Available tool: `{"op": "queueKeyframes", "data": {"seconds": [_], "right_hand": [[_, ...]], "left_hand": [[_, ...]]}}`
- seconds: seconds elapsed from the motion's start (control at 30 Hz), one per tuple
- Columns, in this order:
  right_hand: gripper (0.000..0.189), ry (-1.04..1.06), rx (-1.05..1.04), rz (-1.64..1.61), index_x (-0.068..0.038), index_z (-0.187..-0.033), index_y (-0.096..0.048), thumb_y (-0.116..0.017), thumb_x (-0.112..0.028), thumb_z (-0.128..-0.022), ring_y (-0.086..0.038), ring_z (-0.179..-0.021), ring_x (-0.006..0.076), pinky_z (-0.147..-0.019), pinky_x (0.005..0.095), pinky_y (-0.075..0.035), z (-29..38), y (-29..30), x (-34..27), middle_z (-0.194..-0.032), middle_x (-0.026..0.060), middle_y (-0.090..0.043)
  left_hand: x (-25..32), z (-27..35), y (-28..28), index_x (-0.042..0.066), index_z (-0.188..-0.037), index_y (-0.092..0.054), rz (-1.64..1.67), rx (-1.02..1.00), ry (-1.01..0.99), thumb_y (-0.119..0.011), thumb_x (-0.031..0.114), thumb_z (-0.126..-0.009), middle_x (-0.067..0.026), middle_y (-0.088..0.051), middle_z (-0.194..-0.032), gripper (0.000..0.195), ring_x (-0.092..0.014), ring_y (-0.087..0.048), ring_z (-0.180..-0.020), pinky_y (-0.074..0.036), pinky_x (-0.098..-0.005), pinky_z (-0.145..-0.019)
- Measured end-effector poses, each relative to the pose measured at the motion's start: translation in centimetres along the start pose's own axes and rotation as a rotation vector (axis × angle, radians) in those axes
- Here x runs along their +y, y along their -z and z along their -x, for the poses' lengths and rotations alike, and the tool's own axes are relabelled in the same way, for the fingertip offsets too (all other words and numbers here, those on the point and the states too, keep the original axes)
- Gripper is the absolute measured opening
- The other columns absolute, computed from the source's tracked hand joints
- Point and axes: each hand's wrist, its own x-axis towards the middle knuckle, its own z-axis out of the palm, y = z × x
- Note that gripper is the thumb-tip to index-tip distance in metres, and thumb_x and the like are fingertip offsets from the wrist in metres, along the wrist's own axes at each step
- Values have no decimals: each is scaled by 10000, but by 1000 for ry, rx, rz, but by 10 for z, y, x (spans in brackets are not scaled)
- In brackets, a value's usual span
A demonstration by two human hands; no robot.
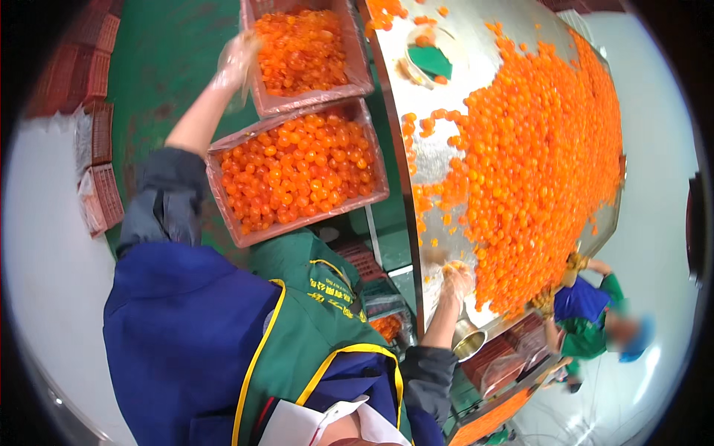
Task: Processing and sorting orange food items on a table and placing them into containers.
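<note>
My left hand [239, 58], in a clear plastic glove, is at the left rim of a pink plastic-lined crate [312, 105] holding broken, mashed orange egg yolks [301, 50]. Its fingers blur against the rim, so their grip is unclear. Nearer me stands a second lined crate [254, 237], filled with whole round yolks [295, 167]. Over on the right, my right hand [457, 280], also gloved, is low over the steel table [438, 161] beside a large spread of yolks [530, 161]. Orange bits show at its fingers; whether it holds anything is unclear.
A white tub [410, 64] with a green piece inside stands on the table. A metal cylinder [468, 340] is by my right forearm. Across the table corner a co-worker [585, 312] has gloved hands at the yolks. Stacked crates [83, 72] line the far left.
</note>
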Motion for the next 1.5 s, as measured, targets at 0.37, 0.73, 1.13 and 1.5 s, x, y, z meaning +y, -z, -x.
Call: {"op": "queueKeyframes", "data": {"seconds": [0.37, 0.73, 1.13, 1.5], "right_hand": [[515, 158, -669, -160, -68, -1405, -462, -665, -253, -969, -566, -1170, 227, -942, 408, -505, 65, -329, -257, -1284, 96, -570], [420, -477, -343, -85, -63, -1263, -571, -635, -361, -976, -663, -974, 332, -849, 510, -573, 19, -168, 105, -1155, 159, -657], [682, -532, -813, -913, -132, -1542, -317, -404, -554, -1014, -283, -1469, 360, -1204, 559, -268, -49, -291, 109, -1612, 97, -284], [619, -420, -604, -652, -105, -1503, -376, -457, -482, -1020, -378, -1418, 349, -1205, 540, -299, -29, -280, 116, -1538, 113, -410]], "left_hand": [[-178, 271, 100, 40, -1101, -663, 620, 505, 563, -639, 170, -932, 27, -555, -795, 215, -89, -459, -573, -384, -282, -498], [-211, 398, -17, 54, -1409, -494, 1137, 120, 1155, -544, 488, -994, -160, -594, -1350, 603, -340, -617, -1177, -540, -498, -969], [-162, 400, -23, 101, -1531, -334, 1172, 84, 1050, -414, 409, -1065, -117, -420, -1522, 565, -287, -478, -1330, -432, -440, -1119], [-171, 411, -30, 57, -1495, -378, 1186, 103, 1027, -468, 403, -1041, -136, -471, -1475, 578, -306, -527, -1281, -456, -451, -1095]]}}
